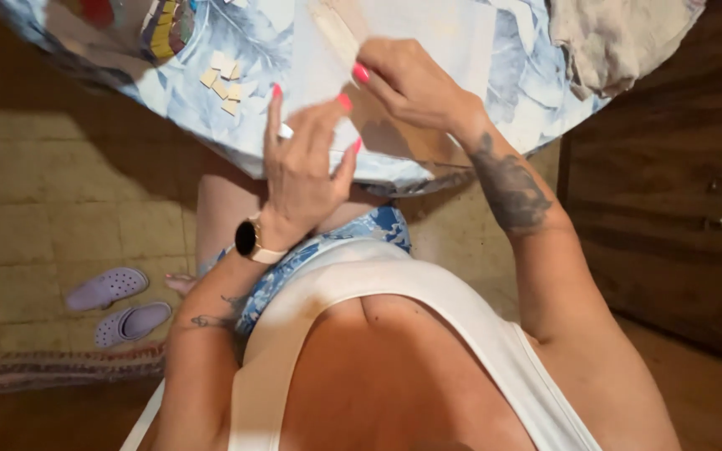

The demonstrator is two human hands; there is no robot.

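Note:
My left hand [301,163] is raised at the near edge of the round table [495,92], fingers spread, its fingertips touching the edge of a pale sheet [394,33] lying on the table. My right hand [411,83] rests on that sheet with the fingers curled and pinching its folded edge. A small pale object shows behind my left fingers; what it is I cannot tell. Several small beige tiles [221,83] lie on the cloth left of my left hand.
The table wears a blue and white leaf-print cloth. A colourful mosaic piece [169,25] sits at the far left and a crumpled beige cloth [612,42] at the far right. Two lilac clogs [119,305] lie on the tiled floor. A dark wooden cabinet [670,200] stands right.

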